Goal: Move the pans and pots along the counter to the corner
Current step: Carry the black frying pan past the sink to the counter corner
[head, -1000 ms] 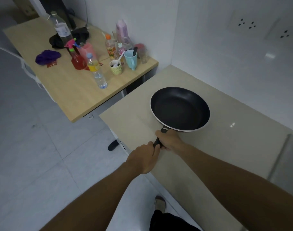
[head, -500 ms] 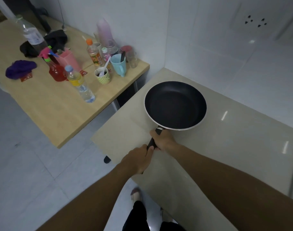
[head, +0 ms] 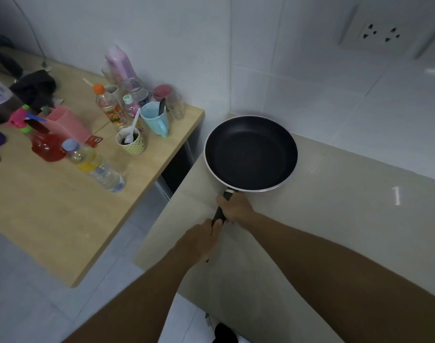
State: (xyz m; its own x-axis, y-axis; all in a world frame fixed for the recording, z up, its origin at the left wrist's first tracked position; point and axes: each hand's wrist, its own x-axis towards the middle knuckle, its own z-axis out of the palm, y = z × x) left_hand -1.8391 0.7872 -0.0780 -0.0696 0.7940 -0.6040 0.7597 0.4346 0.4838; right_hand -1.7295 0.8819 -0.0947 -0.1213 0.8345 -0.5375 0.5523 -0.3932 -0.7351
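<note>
A black non-stick frying pan (head: pixel 251 153) with a pale rim is at the far left end of the beige counter (head: pixel 335 219), close to the wall corner. Its black handle points toward me. My right hand (head: pixel 235 207) grips the handle near the pan. My left hand (head: pixel 199 240) is closed around the handle's end, just behind the right hand. The pan is empty, and I cannot tell whether its base touches the counter.
A wooden table (head: pixel 50 206) stands left of the counter, a dark gap between them. It holds bottles, a blue mug (head: pixel 154 117), a green cup with a spoon (head: pixel 132 141) and a pink box. White tiled walls carry a socket (head: pixel 377 33).
The pan has travelled along the counter toward the wall corner, both hands staying on its handle. The view has shifted closer to the corner.
</note>
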